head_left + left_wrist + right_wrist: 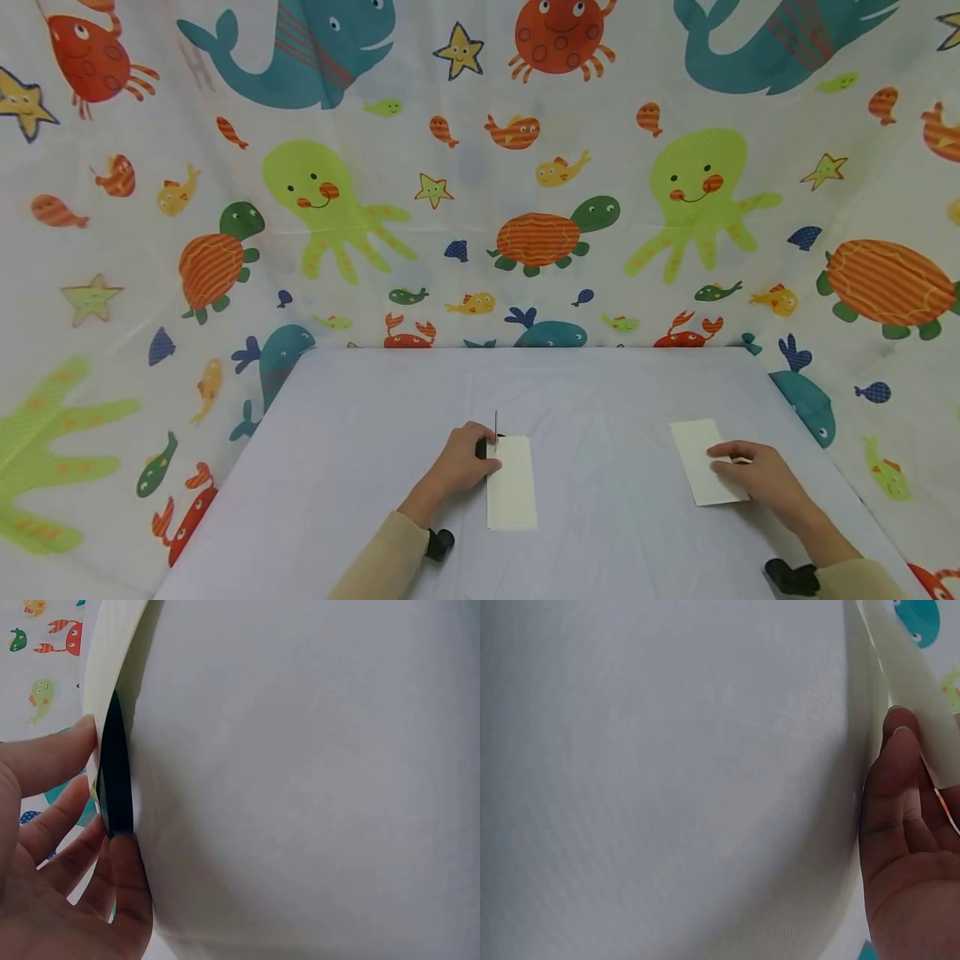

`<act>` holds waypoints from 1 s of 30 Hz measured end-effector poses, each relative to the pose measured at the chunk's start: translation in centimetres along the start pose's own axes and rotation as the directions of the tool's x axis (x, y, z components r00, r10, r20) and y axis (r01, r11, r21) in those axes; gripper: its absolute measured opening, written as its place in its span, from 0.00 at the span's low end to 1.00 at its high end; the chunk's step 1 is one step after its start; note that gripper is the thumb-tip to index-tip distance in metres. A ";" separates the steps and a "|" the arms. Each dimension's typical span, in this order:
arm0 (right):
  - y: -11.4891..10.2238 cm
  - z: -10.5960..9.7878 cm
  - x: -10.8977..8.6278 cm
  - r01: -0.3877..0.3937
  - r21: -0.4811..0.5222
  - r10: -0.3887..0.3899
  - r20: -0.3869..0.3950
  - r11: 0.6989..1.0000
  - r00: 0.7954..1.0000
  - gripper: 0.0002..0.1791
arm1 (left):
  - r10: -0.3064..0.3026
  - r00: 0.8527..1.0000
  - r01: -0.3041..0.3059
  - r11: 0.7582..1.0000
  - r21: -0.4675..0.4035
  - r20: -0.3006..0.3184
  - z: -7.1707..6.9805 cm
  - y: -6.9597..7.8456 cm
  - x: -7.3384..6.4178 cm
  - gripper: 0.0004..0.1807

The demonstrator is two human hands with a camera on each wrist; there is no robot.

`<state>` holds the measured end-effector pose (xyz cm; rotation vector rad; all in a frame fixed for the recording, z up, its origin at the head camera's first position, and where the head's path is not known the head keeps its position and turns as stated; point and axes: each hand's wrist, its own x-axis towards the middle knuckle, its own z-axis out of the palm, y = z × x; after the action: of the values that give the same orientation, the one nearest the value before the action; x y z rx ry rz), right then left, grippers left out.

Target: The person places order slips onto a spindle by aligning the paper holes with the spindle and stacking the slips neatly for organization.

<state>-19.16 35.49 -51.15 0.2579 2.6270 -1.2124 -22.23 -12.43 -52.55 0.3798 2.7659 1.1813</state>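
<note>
My left hand (467, 457) grips the top left edge of a narrow cream paper slip (513, 492). The thumb lies on its face, while the fingers bend round a black binder clip (116, 776) at the same edge. One thin clip handle stands upright in the head view. Further right, my right hand (761, 475) pinches a second cream paper slip (693, 442), which lies tilted. In the right wrist view, the thumb and a fingertip meet beside that slip, other fingers partly hidden behind it.
A white cloth covers the table (600, 533). Behind and beside it hangs a curtain (480, 167) printed with sea animals. Black straps with small devices sit at the left wrist (439, 543) and right wrist (792, 577).
</note>
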 end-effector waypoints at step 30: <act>-4.9 5.3 -1.0 0.066 0.075 -0.061 -0.069 0.995 0.996 0.23 | -0.030 1.000 0.030 1.000 0.003 0.004 -0.4 0.0 0.3 0.17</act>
<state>-18.69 28.25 -50.65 0.2340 2.6671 -1.3498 -22.64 -12.63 -52.26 0.3395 2.7604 1.1679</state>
